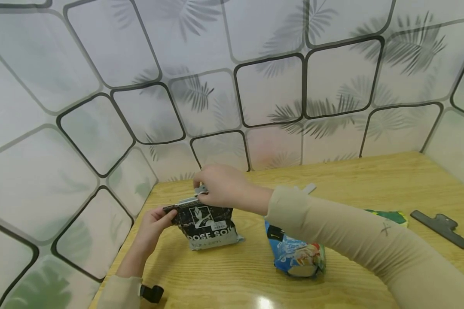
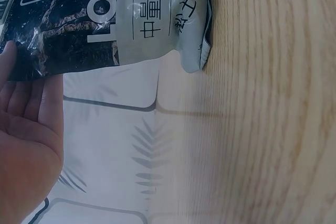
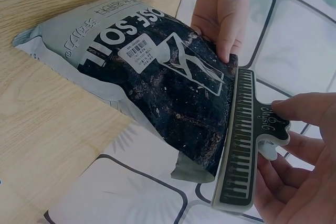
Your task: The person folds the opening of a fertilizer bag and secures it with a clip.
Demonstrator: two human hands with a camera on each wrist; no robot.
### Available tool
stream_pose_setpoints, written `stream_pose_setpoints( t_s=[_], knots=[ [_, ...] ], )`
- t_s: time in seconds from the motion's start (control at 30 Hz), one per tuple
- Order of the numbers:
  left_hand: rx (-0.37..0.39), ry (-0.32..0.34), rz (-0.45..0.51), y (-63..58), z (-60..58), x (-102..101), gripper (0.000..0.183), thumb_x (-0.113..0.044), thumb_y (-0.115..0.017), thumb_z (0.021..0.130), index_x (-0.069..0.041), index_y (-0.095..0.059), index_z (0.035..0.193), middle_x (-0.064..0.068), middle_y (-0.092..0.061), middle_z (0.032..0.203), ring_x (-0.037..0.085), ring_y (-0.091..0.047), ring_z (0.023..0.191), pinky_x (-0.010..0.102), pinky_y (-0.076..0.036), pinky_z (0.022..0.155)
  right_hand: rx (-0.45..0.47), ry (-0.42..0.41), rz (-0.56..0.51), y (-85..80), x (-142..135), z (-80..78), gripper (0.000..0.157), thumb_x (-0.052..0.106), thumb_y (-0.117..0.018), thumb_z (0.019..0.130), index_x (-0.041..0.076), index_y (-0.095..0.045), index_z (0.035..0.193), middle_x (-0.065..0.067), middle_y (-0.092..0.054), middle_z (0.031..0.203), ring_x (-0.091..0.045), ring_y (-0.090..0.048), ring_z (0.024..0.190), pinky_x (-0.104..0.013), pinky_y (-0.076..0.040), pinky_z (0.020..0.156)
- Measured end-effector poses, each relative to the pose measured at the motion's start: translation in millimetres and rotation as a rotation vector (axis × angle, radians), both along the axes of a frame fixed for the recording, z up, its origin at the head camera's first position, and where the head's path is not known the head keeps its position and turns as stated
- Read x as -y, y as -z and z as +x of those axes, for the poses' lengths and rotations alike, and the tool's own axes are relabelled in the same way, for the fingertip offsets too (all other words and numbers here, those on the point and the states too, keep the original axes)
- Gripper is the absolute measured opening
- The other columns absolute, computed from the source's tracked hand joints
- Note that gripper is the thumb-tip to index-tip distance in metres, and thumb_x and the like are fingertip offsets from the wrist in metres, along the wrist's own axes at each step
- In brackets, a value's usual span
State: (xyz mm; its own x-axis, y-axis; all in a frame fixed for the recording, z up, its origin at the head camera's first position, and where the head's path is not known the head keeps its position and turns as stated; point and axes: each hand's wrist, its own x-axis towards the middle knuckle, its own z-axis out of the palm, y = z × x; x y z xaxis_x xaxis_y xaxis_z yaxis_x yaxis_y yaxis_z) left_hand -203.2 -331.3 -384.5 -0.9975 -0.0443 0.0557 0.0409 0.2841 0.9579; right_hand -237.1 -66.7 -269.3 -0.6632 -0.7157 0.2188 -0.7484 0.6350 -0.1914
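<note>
A leaf-patterned wall covering (image 1: 270,92) backs a wooden table (image 1: 216,283) in the head view, where a black-and-grey soil bag (image 1: 210,227) stands upright, left of a blue packet (image 1: 294,255); a dark clip (image 1: 441,228) lies at far right. The left hand (image 1: 151,225) pinches the bag's top corner; the right hand (image 1: 224,188) is at its top edge. The left wrist view shows thumb and fingers on that corner. In the right wrist view, the right thumb and fingers pinch the handle of a piano-key clip (image 3: 236,145) set along the top edge.
</note>
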Motion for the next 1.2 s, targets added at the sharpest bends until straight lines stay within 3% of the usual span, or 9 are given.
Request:
stream_pose_setpoints(
  t_s=[0.6,0.77,1.0,1.2],
  knots=[
    [-0.019,0.020,0.000,2.2,-0.9,2,0.028,-0.009,-0.061,0.108,-0.015,-0.078,0.086,-0.016,-0.073,0.083,0.002,-0.070,0.085,0.020,-0.059,0.084,-0.024,-0.034,0.050,-5.2,8,0.0,0.022,0.034,-0.080,0.098,0.019,-0.081,0.115,0.005,-0.078,0.117,-0.013,-0.072,0.104,-0.031,-0.061,0.090],
    [-0.019,0.018,0.000,3.1,-1.6,2,0.029,-0.009,-0.061,0.109,-0.017,-0.078,0.087,-0.015,-0.074,0.084,0.002,-0.070,0.086,0.021,-0.059,0.085,-0.027,-0.051,0.085,-7.4,10,-2.0,0.026,0.038,-0.082,0.096,0.020,-0.081,0.115,0.006,-0.078,0.117,-0.012,-0.073,0.106,-0.031,-0.061,0.092],
    [-0.028,0.028,-0.009,2.3,-2.3,3,0.027,-0.008,-0.061,0.109,-0.012,-0.076,0.087,-0.015,-0.071,0.082,0.002,-0.069,0.085,0.020,-0.059,0.084,-0.037,-0.088,0.083,-5.3,14,-2.0,0.025,0.037,-0.081,0.097,0.020,-0.082,0.114,0.007,-0.079,0.116,-0.011,-0.073,0.106,-0.031,-0.062,0.089],
    [-0.029,0.032,-0.001,0.6,-3.7,2,0.029,-0.007,-0.060,0.108,-0.016,-0.076,0.086,-0.016,-0.071,0.082,0.001,-0.069,0.086,0.020,-0.059,0.084,-0.053,-0.083,0.084,-5.5,18,-0.7,0.026,0.035,-0.081,0.097,0.020,-0.081,0.118,0.005,-0.076,0.120,-0.012,-0.072,0.109,-0.030,-0.061,0.092]
  ],
)
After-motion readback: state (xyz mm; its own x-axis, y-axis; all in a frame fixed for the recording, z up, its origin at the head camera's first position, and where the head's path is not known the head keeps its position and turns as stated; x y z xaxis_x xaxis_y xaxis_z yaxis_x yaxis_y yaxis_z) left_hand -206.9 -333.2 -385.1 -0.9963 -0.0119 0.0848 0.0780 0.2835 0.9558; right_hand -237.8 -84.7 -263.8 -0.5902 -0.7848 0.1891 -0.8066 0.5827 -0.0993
